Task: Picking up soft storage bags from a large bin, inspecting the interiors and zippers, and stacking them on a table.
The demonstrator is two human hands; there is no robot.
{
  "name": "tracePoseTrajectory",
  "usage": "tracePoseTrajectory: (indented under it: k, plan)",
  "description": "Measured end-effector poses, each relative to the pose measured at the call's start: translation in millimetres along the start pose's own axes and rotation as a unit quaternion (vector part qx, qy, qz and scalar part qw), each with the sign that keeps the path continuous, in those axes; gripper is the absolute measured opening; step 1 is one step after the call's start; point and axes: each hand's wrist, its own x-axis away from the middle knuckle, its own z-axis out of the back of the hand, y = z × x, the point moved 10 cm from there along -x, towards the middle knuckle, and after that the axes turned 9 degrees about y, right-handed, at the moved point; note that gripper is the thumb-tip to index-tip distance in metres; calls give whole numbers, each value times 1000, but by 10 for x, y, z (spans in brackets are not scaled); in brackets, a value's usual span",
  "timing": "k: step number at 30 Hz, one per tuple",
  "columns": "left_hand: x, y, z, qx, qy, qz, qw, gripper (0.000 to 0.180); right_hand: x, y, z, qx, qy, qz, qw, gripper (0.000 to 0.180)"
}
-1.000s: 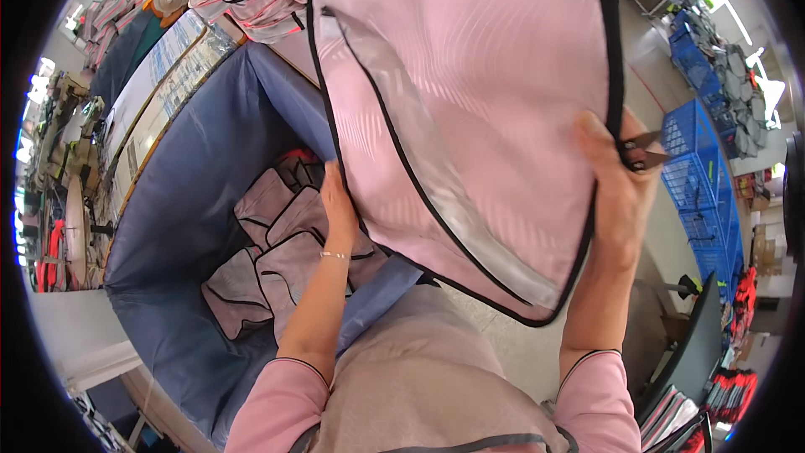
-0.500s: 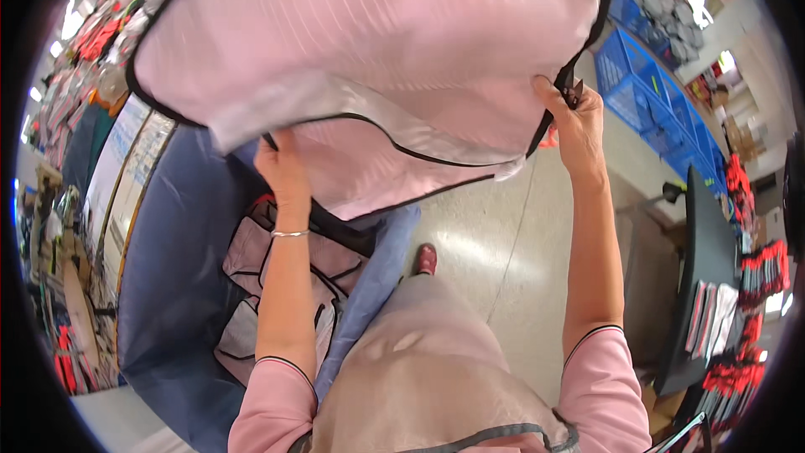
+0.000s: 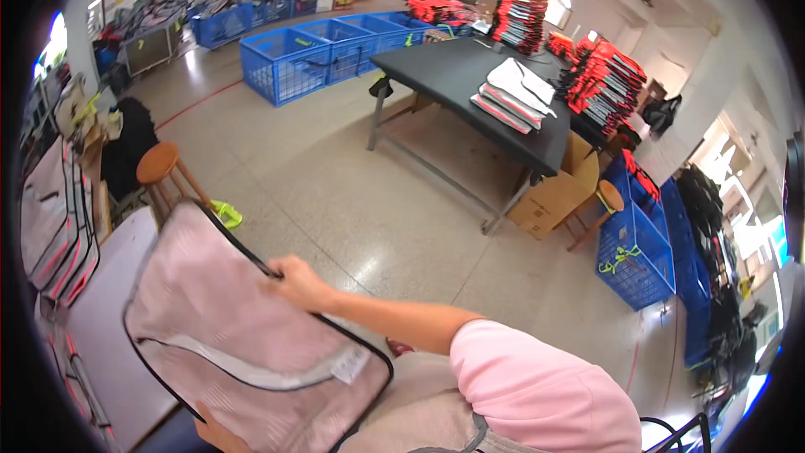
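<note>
A flat pink fabric panel [image 3: 210, 285] with black bound edges is stretched out low on the left, in front of my body. A curved black-trimmed opening with a pale band runs across it, and a small white label [image 3: 349, 365] sits near its lower right corner. My right hand [image 3: 300, 285] pinches the panel's upper right edge, thumb and fingers closed on the binding. At the lower edge of the view, my left hand [image 3: 218, 436] is at the panel's lower left edge; only a little of it shows, and its fingers are mostly hidden by the cloth.
A pale tabletop [image 3: 105, 319] lies left of the panel, below stacked grey-pink pieces [image 3: 59, 218]. A wooden stool [image 3: 158, 164] stands beyond. Farther off are blue crates [image 3: 285, 67], a black table [image 3: 436, 75] with folded white pieces [image 3: 516, 92], and a cardboard box [image 3: 558, 193].
My view has swung to the right, bringing the black table and crates across the middle. The panel has dropped from high up to low on the left, with my right hand still on its edge.
</note>
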Motion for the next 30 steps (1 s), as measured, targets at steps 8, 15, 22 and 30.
tracePoseTrajectory:
  k: [8,15,22,30]
  plan:
    - [805,264,-578,-307,-8,-67,949,52,1123,1442,517,-5,-15,-127,992,20]
    - [1648,911,-1241,-377,-8,-104,920,54,1488,2432,691,46,-106,-259,959,23]
    - [2373,1196,-2657,-378,-54,-177,907,51,1347,2757,2408,53,-7,-302,952,29]
    - [2716,1488,-4208,-208,-75,-280,934,38,843,2340,4342,135,200,-170,955,27]
